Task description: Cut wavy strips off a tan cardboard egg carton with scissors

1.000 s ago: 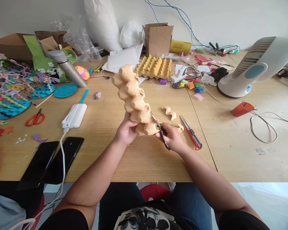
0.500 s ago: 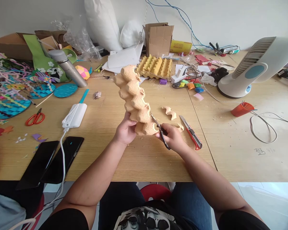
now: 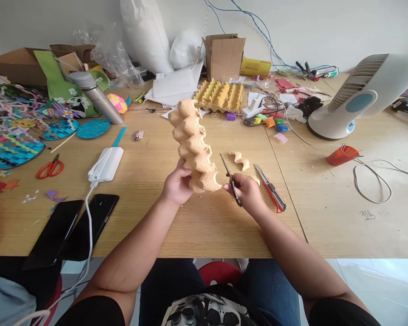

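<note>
A peach-coloured piece of egg carton (image 3: 194, 142), bumps facing up, is gripped near its lower left end by my left hand (image 3: 177, 183), thumb on top. My right hand (image 3: 246, 192) is closed round dark-handled scissors (image 3: 230, 179). Their blades point up and away, a short gap to the right of the carton's ragged edge. A thumb or fingertip of that hand is close to the carton's lower right corner; whether it touches, I cannot tell. Past the scissors lie a curved carton scrap (image 3: 240, 160) and a smaller scrap (image 3: 255, 179), partly behind my right hand.
Right of my hand lies a red utility knife (image 3: 271, 190). A yellow egg tray (image 3: 221, 96) sits at the back, with a white fan (image 3: 350, 99) and orange cup (image 3: 342, 155) on the right. Phones (image 3: 85, 226), a power bank (image 3: 105, 164) and red scissors (image 3: 50, 167) lie left.
The scissors have come away from the carton's right edge and now stand apart from it. The carton has turned slightly more upright, and the strip at its lower right corner no longer shows.
</note>
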`<state>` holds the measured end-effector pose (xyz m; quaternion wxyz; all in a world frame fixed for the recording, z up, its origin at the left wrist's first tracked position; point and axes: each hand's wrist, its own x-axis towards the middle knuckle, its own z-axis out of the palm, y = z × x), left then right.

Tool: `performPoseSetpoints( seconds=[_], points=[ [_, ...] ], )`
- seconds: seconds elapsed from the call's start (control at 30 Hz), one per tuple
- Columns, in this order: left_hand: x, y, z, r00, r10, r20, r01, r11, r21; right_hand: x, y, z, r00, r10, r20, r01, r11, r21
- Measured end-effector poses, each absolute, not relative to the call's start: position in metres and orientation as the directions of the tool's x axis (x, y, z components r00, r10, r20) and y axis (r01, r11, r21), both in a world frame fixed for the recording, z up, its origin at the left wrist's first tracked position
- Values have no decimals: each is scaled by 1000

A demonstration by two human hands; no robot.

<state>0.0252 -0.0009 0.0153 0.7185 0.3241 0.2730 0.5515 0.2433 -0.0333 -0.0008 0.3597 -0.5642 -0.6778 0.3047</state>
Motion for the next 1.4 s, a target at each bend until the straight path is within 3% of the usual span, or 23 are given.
performPoseSetpoints(
  seconds=[0.13, 0.47, 0.57, 0.87, 1.4],
  points=[
    [24, 1, 14, 245, 969, -21, -628, 175, 758, 243, -31, -2, -99, 979, 176, 601, 200, -774],
    [20, 5, 13, 200, 978, -53, -609, 167, 775, 243, -37, 8, -362, 908, 212, 547, 391, -740],
    [20, 6, 13, 203, 977, -71, -620, 185, 762, 245, -37, 9, -383, 886, 261, 580, 451, -679],
    [20, 5, 8, 276, 958, -71, -625, 236, 744, 247, -37, 3, -320, 870, 375, 693, 485, -533],
    [22, 5, 13, 263, 962, -72, -603, 222, 766, 252, -35, 8, -317, 867, 383, 825, 452, -340]
  ],
)
